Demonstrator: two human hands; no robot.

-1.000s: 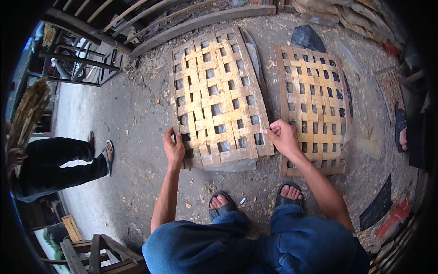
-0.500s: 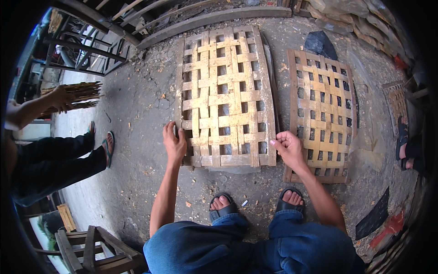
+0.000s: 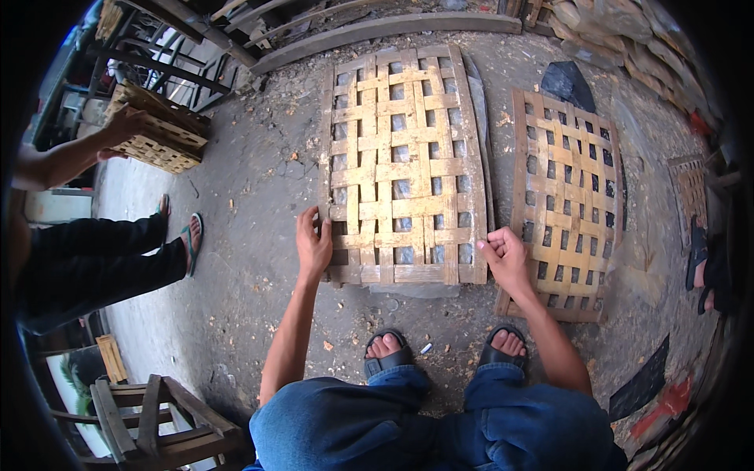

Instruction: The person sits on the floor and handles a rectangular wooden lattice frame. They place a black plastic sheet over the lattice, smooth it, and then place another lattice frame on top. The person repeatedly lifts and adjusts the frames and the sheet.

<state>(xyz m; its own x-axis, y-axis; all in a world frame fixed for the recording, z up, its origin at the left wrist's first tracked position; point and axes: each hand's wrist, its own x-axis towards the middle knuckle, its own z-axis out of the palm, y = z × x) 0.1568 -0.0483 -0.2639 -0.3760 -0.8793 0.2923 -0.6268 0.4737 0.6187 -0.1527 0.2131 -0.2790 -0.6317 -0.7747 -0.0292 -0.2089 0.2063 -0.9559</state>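
A woven bamboo lattice panel (image 3: 400, 171) with a wooden frame lies in front of my feet, on top of other layers and grey plastic sheeting (image 3: 415, 290) that show along its edges. My left hand (image 3: 314, 245) is closed at the panel's near left edge, thumb and fingers about the frame strip. At the near right edge, my right hand (image 3: 506, 259) is closed too, its thumb against the frame and its other fingers curled. The undersides of both grips are hidden.
A second lattice panel (image 3: 564, 196) lies to the right, beside black plastic (image 3: 567, 85). At left a co-worker's hand (image 3: 126, 125) holds a stack of panels (image 3: 161, 137). A wooden stool (image 3: 161, 424) stands near left; a timber beam (image 3: 385, 30) crosses the far side.
The co-worker's stack has tilted from edge-on, so its lattice face now shows. The view has shifted slightly; my hands keep their places at the panel's edges.
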